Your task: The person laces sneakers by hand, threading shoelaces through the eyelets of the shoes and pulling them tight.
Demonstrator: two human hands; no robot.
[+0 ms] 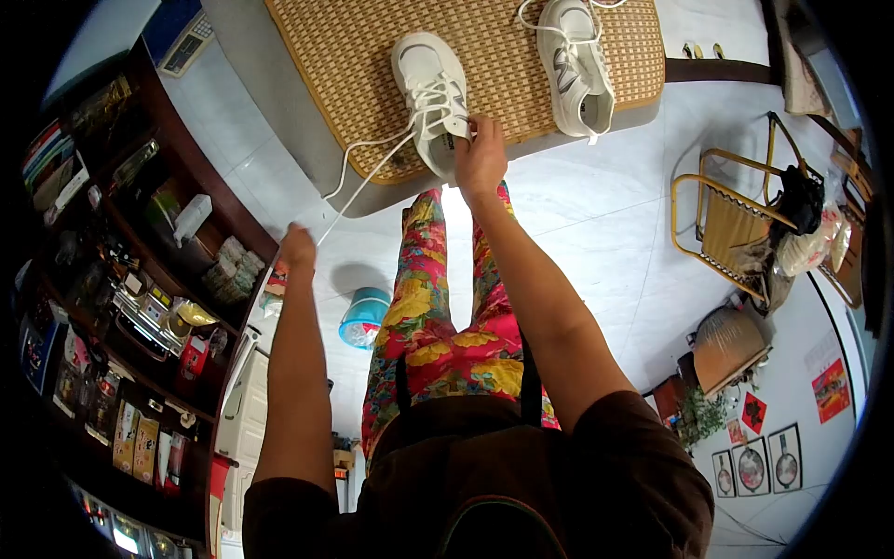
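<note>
A white lace-up sneaker (430,74) lies on the woven mat (345,70), its toe pointing away from me. My right hand (481,160) pinches the right side of its collar near the opening. From the eyelets, one shoelace (372,170) runs taut down to my left hand (298,248), which is closed on its end out to the left, above the floor. Another lace end loops loosely over the mat's edge. The matching sneaker (579,74) stands to the right on the mat, its laces loose and no hand on it.
A blue bucket (365,315) stands on the pale tiled floor beside my legs. Dark shelves (172,270) full of goods line the left side. At the right are a folding chair (722,224) with bags on it and a plant (700,415).
</note>
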